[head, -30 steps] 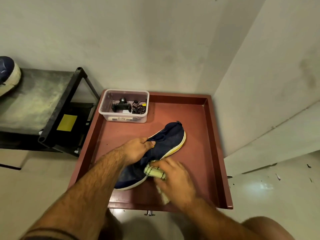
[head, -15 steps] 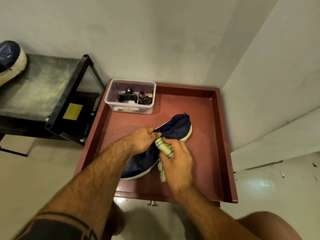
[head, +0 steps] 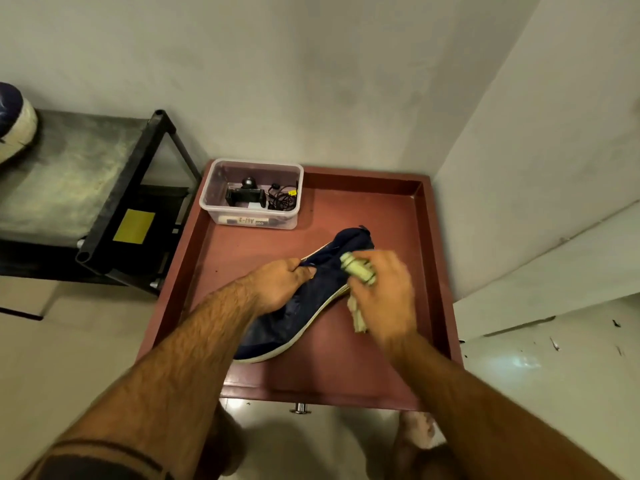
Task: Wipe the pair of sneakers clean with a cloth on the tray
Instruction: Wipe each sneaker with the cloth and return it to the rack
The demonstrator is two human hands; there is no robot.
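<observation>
Head view: my left hand (head: pixel 277 285) pinches the sneaker (head: pixel 304 303), lying diagonally near-left to far-right, while my blurred right hand (head: pixel 384 296) seemingly grips the cloth (head: pixel 356 271) by its far end.

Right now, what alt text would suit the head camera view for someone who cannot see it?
A person's left hand grips a navy sneaker lying on a red tray while the right hand rubs a pale green cloth near its heel end. A clear plastic box of small gadgets sits at the tray's far left corner.

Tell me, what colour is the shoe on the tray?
The shoe is dark navy with a whitish sole edge, seen in the head view.
</observation>
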